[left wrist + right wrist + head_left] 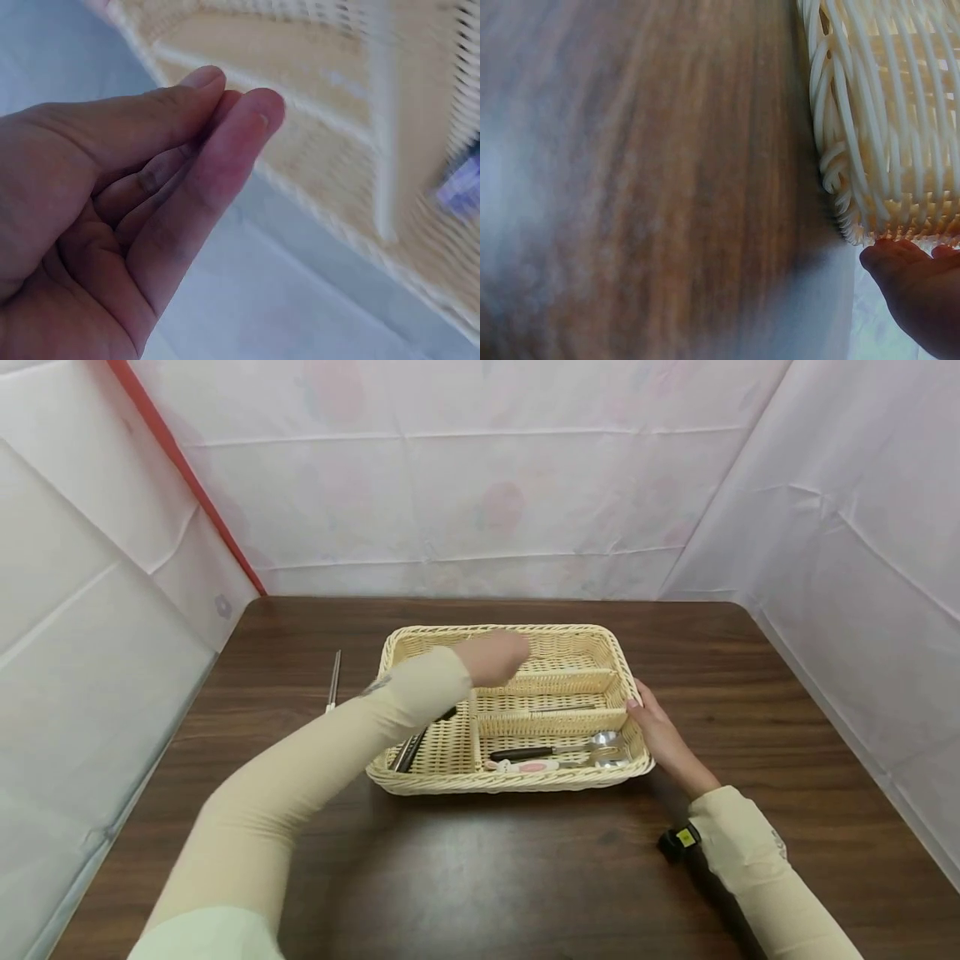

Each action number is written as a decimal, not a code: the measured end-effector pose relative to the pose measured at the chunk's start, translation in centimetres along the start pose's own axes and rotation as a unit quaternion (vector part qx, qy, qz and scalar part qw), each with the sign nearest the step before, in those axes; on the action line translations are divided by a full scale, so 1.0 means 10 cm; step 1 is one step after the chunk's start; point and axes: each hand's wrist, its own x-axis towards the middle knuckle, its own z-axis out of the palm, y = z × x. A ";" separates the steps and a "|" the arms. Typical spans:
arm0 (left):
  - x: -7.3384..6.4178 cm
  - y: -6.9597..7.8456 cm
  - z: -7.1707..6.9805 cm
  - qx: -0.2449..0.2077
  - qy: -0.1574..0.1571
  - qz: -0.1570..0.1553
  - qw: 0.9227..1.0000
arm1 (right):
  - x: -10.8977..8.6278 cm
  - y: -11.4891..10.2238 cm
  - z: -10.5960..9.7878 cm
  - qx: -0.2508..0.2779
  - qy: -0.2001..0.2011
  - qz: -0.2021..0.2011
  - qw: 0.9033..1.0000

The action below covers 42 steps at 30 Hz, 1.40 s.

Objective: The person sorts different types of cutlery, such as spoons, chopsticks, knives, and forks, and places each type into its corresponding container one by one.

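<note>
A cream woven basket (510,785) with dividers sits on the table. Above its back compartments reaches my left hand (495,658), arm crossing the basket's left part. In the left wrist view its thumb and loosely bent fingers come together at the tips, with nothing visible between them. My right hand (662,731) grips the basket's right end, thumb at the rim. In the front right compartment lie a black-handled spoon (521,752) and cutlery with a white-and-pink rabbit handle (532,766). A thin metal utensil (562,708) lies in the middle compartment. Dark-handled utensils (408,752) lie at left, partly hidden by my arm.
A pair of chopsticks (334,681) lies on the dark wooden table (480,877) left of the basket, their near ends hidden behind my left arm. Pale sheeting (465,510) hangs behind the table and along both sides.
</note>
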 end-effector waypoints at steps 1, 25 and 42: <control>-0.09 -0.07 -0.03 0.001 0.015 -0.007 1.000 | 0.01 0.00 0.00 -0.002 0.000 0.000 1.000; -1.62 -1.62 0.74 -0.144 0.093 -0.318 0.932 | -0.03 -0.02 -0.09 -0.023 0.003 0.015 1.000; -1.61 -1.65 0.81 -0.216 0.037 -0.358 0.908 | -0.01 -0.02 -0.09 -0.031 0.000 0.011 0.999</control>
